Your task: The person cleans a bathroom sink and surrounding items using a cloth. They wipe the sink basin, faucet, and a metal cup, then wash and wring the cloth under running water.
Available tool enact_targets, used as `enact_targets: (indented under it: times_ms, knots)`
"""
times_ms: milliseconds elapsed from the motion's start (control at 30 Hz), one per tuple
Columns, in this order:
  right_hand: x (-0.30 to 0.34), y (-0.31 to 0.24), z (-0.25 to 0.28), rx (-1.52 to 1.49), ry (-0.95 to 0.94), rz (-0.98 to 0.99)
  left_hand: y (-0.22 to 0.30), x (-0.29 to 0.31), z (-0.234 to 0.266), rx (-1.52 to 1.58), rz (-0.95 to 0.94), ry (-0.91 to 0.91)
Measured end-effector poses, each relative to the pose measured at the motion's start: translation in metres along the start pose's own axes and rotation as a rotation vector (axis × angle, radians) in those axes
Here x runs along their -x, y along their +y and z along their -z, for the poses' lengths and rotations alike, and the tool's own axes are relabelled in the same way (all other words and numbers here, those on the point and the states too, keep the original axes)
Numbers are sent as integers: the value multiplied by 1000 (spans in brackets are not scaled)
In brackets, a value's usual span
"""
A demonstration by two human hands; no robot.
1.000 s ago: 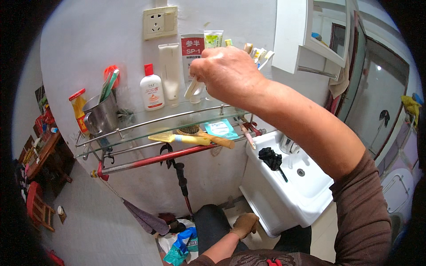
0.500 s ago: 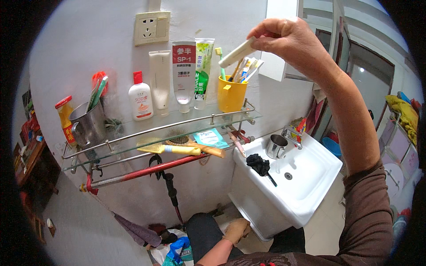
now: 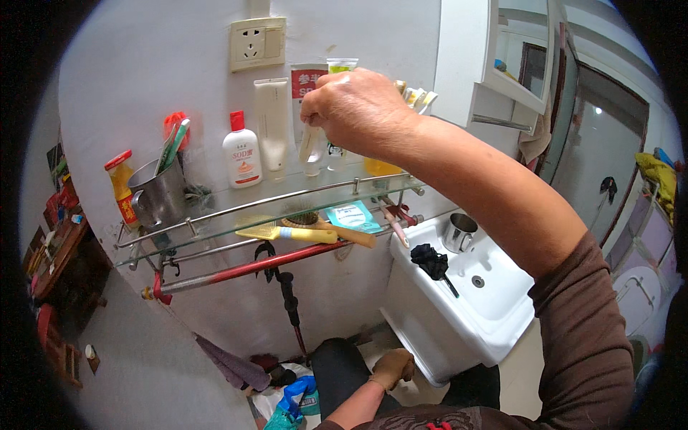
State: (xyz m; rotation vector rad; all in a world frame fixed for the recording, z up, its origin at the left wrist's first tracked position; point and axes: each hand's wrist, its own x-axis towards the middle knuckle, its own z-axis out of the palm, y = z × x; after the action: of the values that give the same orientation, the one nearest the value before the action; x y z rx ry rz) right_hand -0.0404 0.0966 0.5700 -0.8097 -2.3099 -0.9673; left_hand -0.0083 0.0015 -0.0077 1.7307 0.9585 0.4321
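My right hand [image 3: 358, 111] is raised over the glass shelf [image 3: 215, 215], its fingertips closed on the upper end of a small cream-coloured tube [image 3: 312, 145]. The tube hangs close in front of a red-topped toothpaste tube [image 3: 307, 82] and a green and white toothpaste tube [image 3: 342, 64]. My hand and forearm cover most of the yellow cup [image 3: 380, 168] of toothbrushes. Left of them stand a tall cream tube [image 3: 272, 122] and a white lotion bottle with a red cap [image 3: 241, 153]. Low down, my left hand [image 3: 393, 368], apparently gloved in tan, rests closed with nothing visible in it.
A metal mug [image 3: 159, 197] and a red-capped jar [image 3: 122, 186] stand at the shelf's left end. Two hairbrushes [image 3: 308, 233] and a teal packet [image 3: 353, 217] lie beneath the glass. The white sink [image 3: 494, 315] bears a steel cup [image 3: 459, 233] and a black bundle [image 3: 431, 262].
My right hand has moved left and down with the small tube, from above the yellow cup to in front of the toothpaste tubes. The left hand stays low. The view has shifted slightly.
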Motion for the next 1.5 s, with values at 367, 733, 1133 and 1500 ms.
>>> enact_targets:
  times_ms: [367,733,1133,1500]
  knots:
    - [-31,-3,-44,-98,-172,-48,19,12,11,120,194,3]
    - [-23,-11,-47,50,-116,29,-22,-12,-4,25,88,3]
    - [31,-34,-42,4,-74,125,23,9,11,-132,67,52]
    - [61,-1,-36,-389,137,-51,18,12,12,195,160,-14]
